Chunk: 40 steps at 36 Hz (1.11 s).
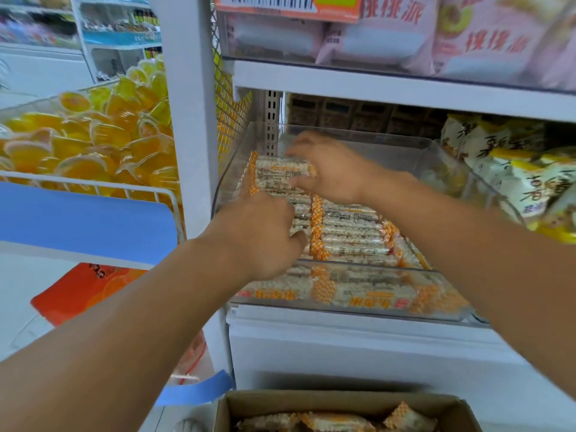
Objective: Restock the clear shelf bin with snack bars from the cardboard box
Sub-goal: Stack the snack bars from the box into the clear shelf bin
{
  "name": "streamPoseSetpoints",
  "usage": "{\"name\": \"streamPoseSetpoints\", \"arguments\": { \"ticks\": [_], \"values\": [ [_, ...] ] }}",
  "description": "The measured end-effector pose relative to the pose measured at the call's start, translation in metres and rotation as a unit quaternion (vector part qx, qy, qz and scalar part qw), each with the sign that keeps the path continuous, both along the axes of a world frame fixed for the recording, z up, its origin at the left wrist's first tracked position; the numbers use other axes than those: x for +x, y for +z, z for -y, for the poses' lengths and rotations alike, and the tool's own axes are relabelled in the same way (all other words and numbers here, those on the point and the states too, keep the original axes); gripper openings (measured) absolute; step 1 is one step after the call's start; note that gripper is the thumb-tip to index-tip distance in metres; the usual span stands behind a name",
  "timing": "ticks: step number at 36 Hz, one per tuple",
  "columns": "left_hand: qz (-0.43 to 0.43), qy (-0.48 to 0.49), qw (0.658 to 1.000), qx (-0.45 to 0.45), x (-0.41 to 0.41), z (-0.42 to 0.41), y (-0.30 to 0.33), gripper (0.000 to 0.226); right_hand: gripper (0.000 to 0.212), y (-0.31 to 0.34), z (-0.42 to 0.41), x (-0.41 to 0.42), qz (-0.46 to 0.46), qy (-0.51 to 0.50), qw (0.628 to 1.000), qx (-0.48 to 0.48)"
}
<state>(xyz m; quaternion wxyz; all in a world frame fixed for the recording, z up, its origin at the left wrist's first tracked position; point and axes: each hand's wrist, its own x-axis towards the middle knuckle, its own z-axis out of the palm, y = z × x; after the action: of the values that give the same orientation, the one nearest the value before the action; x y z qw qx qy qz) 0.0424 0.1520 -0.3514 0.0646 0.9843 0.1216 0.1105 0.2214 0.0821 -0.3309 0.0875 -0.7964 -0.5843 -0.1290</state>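
Now both hands work inside the clear bin (pixel 237 160), the right hand (pixel 335 173) gripping snack bars (pixel 282 174) at its back-left, the left hand (pixel 265 235) curled on the front-left bars (pixel 352 232), which next need settling flat before reaching to the cardboard box (pixel 343 400).

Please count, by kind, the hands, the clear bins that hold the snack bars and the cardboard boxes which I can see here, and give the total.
Hands: 2, the left hand and the right hand
Clear shelf bin with snack bars: 1
Cardboard box: 1
Total: 4
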Motion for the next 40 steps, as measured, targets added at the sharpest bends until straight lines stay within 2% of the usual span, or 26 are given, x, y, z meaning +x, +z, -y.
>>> {"name": "streamPoseSetpoints", "arguments": {
  "ticks": [2,3,5,7,9,11,12,13,15,17,18,20,22,25,27,31,32,38,40],
  "values": [
    [0.061,-0.026,0.997,0.04,-0.004,0.001,0.004,0.039,0.038,0.008,0.037,-0.025,-0.022,0.007,0.991,0.133],
    [0.106,-0.044,0.992,0.053,-0.006,0.003,0.006,0.04,0.03,0.01,0.062,-0.043,-0.03,0.004,0.974,0.225],
    [0.197,-0.079,0.975,0.062,-0.014,0.016,0.013,0.043,0.018,0.002,0.114,-0.088,-0.057,-0.016,0.916,0.397],
    [0.257,-0.117,0.958,0.046,-0.025,0.035,0.016,0.043,0.025,-0.028,0.16,-0.126,-0.074,-0.054,0.86,0.502],
    [0.252,-0.173,0.952,0.033,-0.033,0.058,0.004,0.042,0.039,-0.08,0.195,-0.152,-0.115,-0.123,0.837,0.521],
    [0.152,-0.213,0.964,0.051,-0.041,0.085,-0.023,0.04,0.046,-0.139,0.22,-0.17,-0.185,-0.205,0.842,0.464],
    [0.062,-0.214,0.973,0.051,-0.045,0.097,-0.045,0.039,0.046,-0.167,0.232,-0.177,-0.231,-0.235,0.857,0.395],
    [-0.04,-0.206,0.977,0.043,-0.05,0.107,-0.07,0.036,0.042,-0.198,0.243,-0.18,-0.275,-0.261,0.878,0.293],
    [-0.234,-0.164,0.958,0.029,-0.067,0.124,-0.127,0.037,0.037,-0.246,0.264,-0.188,-0.329,-0.3,0.895,0.036],
    [-0.351,-0.078,0.933,-0.002,-0.094,0.13,-0.184,0.065,0.077,-0.277,0.29,-0.195,-0.362,-0.317,0.865,-0.145],
    [-0.373,-0.015,0.927,-0.039,-0.111,0.131,-0.21,0.083,0.094,-0.286,0.304,-0.2,-0.392,-0.331,0.84,-0.176],
    [-0.373,0.112,0.909,-0.144,-0.147,0.139,-0.249,0.111,0.116,-0.3,0.331,-0.209,-0.467,-0.345,0.791,-0.193],
    [-0.374,0.189,0.876,-0.238,-0.176,0.152,-0.279,0.123,0.13,-0.313,0.352,-0.215,-0.522,-0.334,0.75,-0.231],
    [-0.396,0.207,0.86,-0.245,-0.193,0.179,-0.3,0.132,0.128,-0.321,0.362,-0.221,-0.521,-0.293,0.724,-0.345],
    [-0.41,0.216,0.86,-0.216,-0.19,0.192,-0.302,0.132,0.115,-0.32,0.358,-0.223,-0.496,-0.284,0.73,-0.374],
    [-0.428,0.219,0.861,-0.165,-0.193,0.202,-0.298,0.128,0.064,-0.306,0.34,-0.228,-0.413,-0.245,0.766,-0.427],
    [-0.424,0.23,0.861,-0.163,-0.197,0.203,-0.298,0.126,0.058,-0.305,0.337,-0.23,-0.404,-0.236,0.768,-0.438],
    [-0.385,0.253,0.876,-0.143,-0.198,0.199,-0.296,0.105,0.079,-0.3,0.343,-0.232,-0.471,-0.24,0.725,-0.441],
    [-0.383,0.263,0.873,-0.151,-0.198,0.196,-0.294,0.105,0.08,-0.295,0.347,-0.229,-0.483,-0.233,0.724,-0.434]
  ]
}}
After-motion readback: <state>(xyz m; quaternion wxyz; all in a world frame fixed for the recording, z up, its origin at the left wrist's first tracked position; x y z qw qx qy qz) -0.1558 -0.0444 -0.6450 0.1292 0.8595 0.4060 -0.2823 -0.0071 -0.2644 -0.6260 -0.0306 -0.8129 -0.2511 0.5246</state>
